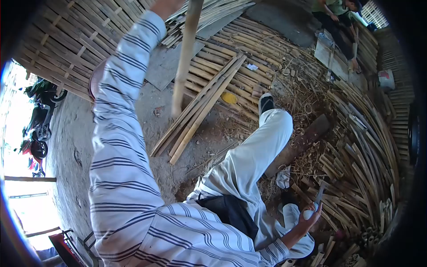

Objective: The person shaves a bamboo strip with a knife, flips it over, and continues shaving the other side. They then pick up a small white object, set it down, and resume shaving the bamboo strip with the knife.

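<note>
My left arm reaches up in its striped sleeve, and the top edge cuts off my left hand (167, 6) with its fingers out of view. Beside that hand a long bamboo stick (184, 58) slants down through the air, its upper end also out of frame, as if gripped up there. Low on the right, my right hand (310, 219) is closed around a knife (319, 196), blade pointing up, near my bent leg. Something pale and rounded shows at its fingers. Split bamboo strips (204, 107) lie crosswise on the ground before me.
A bamboo mat (231, 58) covers the ground ahead, with a yellow object (229, 98) on it. Bamboo pieces (360, 173) pile up at right. Another person (338, 18) works at the far right near a white bucket (386, 79). Motorbikes (40, 120) stand at left.
</note>
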Available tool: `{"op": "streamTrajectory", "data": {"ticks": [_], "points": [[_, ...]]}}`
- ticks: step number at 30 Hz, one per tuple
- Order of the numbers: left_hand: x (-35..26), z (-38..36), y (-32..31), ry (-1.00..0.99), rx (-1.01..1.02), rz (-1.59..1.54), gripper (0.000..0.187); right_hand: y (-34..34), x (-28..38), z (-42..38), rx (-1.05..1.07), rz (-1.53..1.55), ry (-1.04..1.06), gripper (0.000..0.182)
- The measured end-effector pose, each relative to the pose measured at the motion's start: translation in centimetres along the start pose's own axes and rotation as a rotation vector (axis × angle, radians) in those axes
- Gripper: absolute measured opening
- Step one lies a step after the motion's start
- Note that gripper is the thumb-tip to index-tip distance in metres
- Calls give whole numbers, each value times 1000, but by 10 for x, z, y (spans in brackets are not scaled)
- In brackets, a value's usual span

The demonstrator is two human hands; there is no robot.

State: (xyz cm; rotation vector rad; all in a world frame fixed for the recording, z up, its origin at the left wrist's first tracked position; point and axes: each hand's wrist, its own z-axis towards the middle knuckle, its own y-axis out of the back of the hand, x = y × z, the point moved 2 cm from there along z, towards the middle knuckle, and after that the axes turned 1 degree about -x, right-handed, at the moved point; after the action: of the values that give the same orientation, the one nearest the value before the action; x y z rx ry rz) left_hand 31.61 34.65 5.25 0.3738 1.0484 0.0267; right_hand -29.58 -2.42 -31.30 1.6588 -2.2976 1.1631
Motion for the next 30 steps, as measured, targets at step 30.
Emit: {"op": "streamTrajectory", "data": {"ticks": [30], "points": [[547,-312,-36,843,197,644,39,-11,-13,-1,-230,-179,-59,41]]}}
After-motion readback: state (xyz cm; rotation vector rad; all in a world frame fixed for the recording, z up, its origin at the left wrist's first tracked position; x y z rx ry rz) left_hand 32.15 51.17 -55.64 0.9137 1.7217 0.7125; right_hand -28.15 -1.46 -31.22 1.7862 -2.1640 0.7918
